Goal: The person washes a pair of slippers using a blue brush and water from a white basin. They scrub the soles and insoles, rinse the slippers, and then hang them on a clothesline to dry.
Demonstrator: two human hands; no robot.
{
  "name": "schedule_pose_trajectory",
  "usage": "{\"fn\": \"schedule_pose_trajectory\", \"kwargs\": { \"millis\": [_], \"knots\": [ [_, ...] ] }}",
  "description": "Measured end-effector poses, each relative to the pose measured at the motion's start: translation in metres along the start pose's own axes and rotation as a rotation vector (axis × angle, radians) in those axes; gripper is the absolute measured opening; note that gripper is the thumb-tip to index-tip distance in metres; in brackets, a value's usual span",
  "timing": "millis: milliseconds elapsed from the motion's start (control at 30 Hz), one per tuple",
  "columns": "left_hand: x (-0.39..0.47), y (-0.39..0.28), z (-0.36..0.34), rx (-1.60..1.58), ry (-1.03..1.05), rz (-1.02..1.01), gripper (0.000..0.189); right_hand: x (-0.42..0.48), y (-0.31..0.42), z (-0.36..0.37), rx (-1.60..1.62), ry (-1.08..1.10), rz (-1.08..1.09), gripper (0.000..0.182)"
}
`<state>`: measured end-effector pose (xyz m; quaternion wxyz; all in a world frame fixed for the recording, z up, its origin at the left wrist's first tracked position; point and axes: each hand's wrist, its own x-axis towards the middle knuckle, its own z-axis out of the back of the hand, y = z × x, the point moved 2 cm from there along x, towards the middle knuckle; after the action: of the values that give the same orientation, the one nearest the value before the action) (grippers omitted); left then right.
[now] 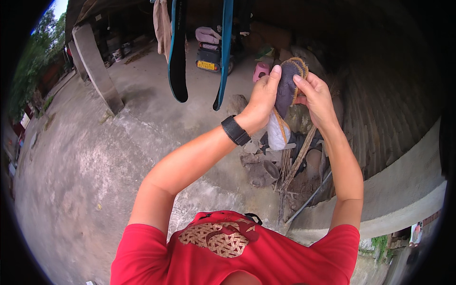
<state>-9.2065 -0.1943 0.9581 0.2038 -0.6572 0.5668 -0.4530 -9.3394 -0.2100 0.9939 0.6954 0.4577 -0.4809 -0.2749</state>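
Note:
Between my raised hands are stitched fabric shoe insoles, dark on the face towards me, with mustard-coloured stitching round their edges. My left hand grips them from the left, thumb pointing up along the edge; a black band circles that wrist. The fingers of my right hand pinch the right edge, thumb on the dark face. Below my left hand hangs a whitish insole end with the same edging. To the left, two long insole-like pieces, black with blue edges, hang from above, the nearer one apart from my hands.
Beneath my hands lie sticks, a clay pot and a thin pole beside a curved concrete edge. Further off stand a concrete pillar, a parked scooter and a pink plastic stool.

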Motion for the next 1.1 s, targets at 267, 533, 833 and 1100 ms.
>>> {"fn": "schedule_pose_trajectory", "kwargs": {
  "millis": [267, 533, 833, 1100],
  "knots": [
    [-0.013, 0.021, 0.024, 0.626, 0.099, 0.130, 0.039, 0.006, -0.013, 0.025, 0.165, -0.173, 0.060, 0.018],
    [-0.014, 0.020, 0.064, 0.452, 0.354, 0.390, 0.049, 0.026, -0.036, 0.043, 0.107, 0.087, 0.006, 0.022],
    [0.004, -0.029, 0.018, 0.395, 0.353, 0.017, 0.053, 0.013, -0.029, 0.014, 0.152, 0.286, -0.059, 0.028],
    [0.019, -0.037, 0.021, 0.060, -0.015, -0.180, 0.014, -0.009, -0.062, -0.011, 0.125, 0.098, 0.143, 0.062]
  ]
}}
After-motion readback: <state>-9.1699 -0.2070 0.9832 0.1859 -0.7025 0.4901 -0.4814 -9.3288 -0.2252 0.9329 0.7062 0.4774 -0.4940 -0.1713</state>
